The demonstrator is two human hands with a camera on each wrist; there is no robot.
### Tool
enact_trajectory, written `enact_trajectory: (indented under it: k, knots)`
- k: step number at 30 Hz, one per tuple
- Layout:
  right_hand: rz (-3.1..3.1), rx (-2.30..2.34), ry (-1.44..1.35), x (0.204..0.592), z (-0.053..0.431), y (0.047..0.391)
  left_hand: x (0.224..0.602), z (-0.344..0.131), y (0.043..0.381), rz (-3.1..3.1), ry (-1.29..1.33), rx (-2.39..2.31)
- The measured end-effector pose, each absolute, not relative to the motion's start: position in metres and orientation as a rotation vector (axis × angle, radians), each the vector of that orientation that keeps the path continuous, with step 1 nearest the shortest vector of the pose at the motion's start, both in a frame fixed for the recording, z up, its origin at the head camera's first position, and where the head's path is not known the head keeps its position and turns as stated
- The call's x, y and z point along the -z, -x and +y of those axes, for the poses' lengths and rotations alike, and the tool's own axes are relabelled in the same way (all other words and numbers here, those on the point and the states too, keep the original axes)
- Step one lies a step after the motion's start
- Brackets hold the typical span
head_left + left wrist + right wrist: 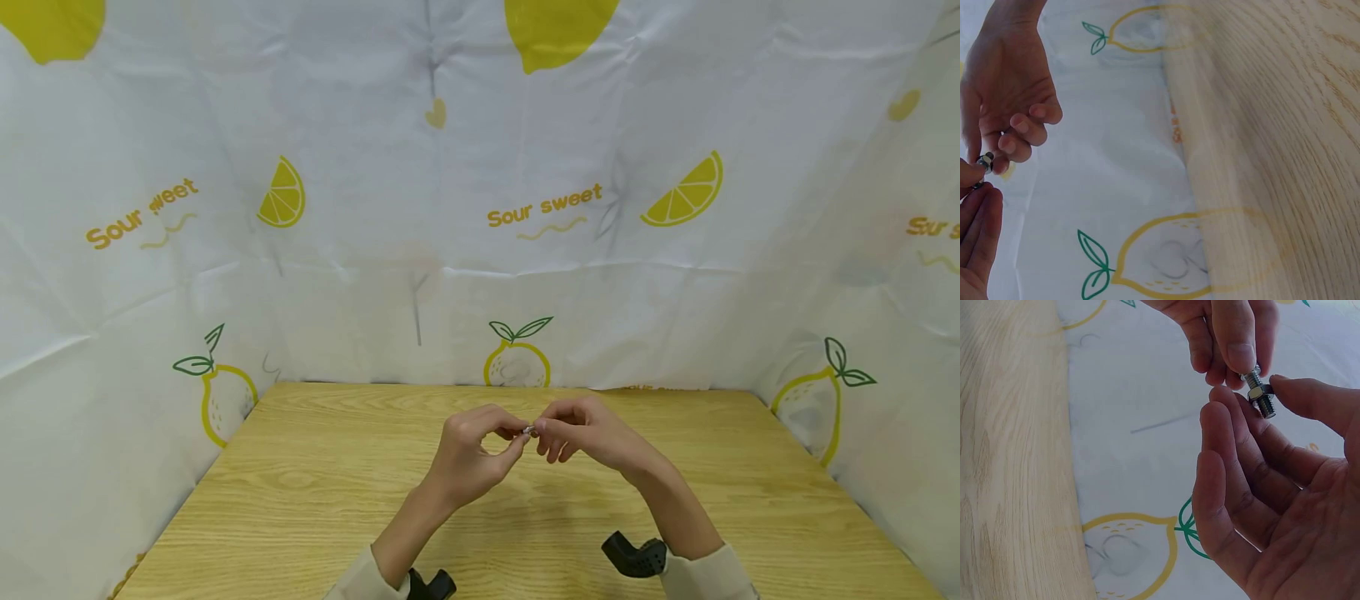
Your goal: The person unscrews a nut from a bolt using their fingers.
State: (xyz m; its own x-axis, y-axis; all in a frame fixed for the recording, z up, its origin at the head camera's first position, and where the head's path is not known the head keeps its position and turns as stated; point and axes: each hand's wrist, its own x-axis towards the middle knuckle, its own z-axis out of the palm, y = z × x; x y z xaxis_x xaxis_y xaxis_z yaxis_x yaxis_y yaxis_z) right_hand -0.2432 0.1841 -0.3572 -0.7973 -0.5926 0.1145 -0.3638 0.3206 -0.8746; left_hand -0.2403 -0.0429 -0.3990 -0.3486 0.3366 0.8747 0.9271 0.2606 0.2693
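Observation:
A small silvery metal bolt point(1267, 408) with a hex nut point(1260, 393) partway along its thread is held up between both hands. My left hand point(472, 457) pinches the bolt at one end between thumb and fingers, covering that end. From the other side comes my right hand point(598, 435), its thumb and index finger at the sides of the nut. In the right wrist view the threaded tip sticks out past the nut, towards the right palm. The other right fingers are loosely bent and hold nothing. The left wrist view shows the nut point(985, 162) between the two hands.
Beneath the hands is a light wood-grain table point(315, 483). White cloth point(360, 208) printed with lemons and lettering stands behind it and along both sides. Black wrist devices point(634, 555) sit at the cuffs of the light sleeves point(708, 575).

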Motion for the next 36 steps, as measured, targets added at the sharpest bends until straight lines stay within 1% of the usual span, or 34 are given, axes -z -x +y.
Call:
enact_trajectory:
  k: [17,28,36]
  knots:
    - [2.308,1.549,0.941,0.3581,0.1858,0.2429,0.3995,-0.0427,0.2394,-1.871,1.144,1.123]
    - [2.379,1.447,0.858,0.3546,0.1837,0.2415,0.4000,-0.0415,0.2410,-1.832,1.159,1.084]
    - [2.361,1.477,0.877,0.3549,0.1850,0.2410,0.4005,-0.0405,0.2394,-1.857,1.162,1.124]
